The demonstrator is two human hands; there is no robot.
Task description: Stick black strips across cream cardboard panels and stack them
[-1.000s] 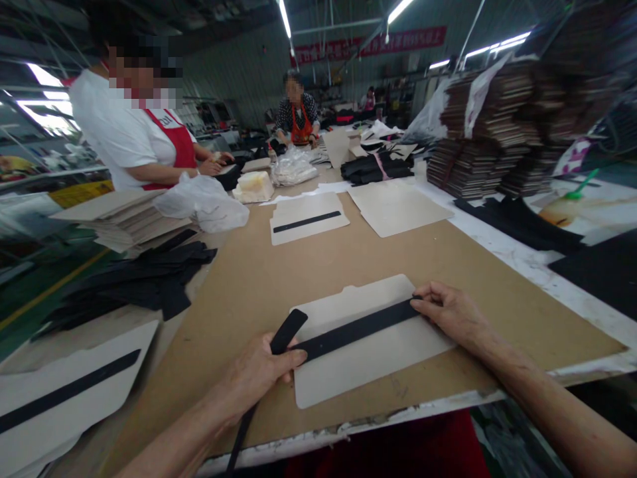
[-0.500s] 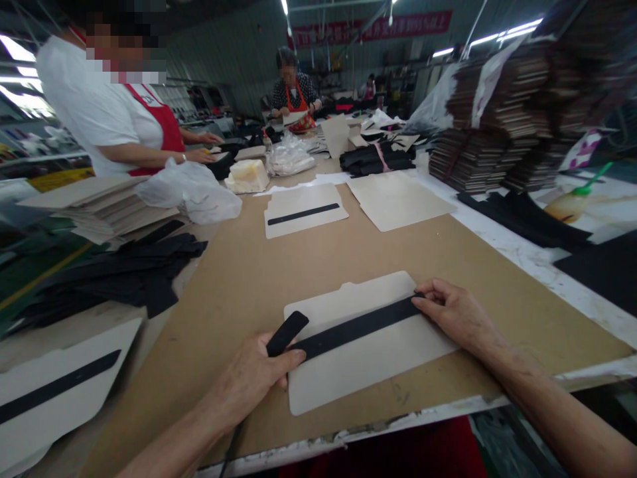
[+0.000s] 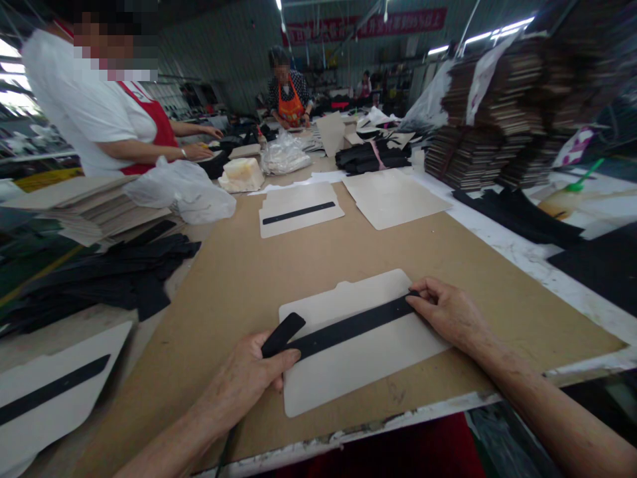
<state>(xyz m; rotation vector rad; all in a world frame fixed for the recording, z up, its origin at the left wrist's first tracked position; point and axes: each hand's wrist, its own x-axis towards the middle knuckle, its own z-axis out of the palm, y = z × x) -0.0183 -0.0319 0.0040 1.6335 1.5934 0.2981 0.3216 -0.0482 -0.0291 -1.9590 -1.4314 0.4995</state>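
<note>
A long black strip (image 3: 348,325) lies across a pale cardboard panel (image 3: 343,378) on the brown board in front of me. My left hand (image 3: 259,362) is closed around the strip's left part at the panel's left edge, thumb on top; the strip's end folds back upward over that hand. At the panel's right edge, my right hand (image 3: 442,309) pinches the strip's other end between thumb and fingers. Between the two hands the strip runs straight. Whether it touches the panel along its whole length, I cannot tell.
Farther back lie a panel with a black strip (image 3: 298,212) and a plain panel (image 3: 393,199). On the left are black strips (image 3: 99,272), stacked boards (image 3: 94,206) and another strip-bearing panel (image 3: 54,392). Tall board stacks (image 3: 478,133) stand right. A co-worker (image 3: 94,99) stands left.
The whole view has shifted slightly left. Both my hands keep their hold on the strip, which lies nearly the same on the panel. The far co-worker's hands have come lower.
</note>
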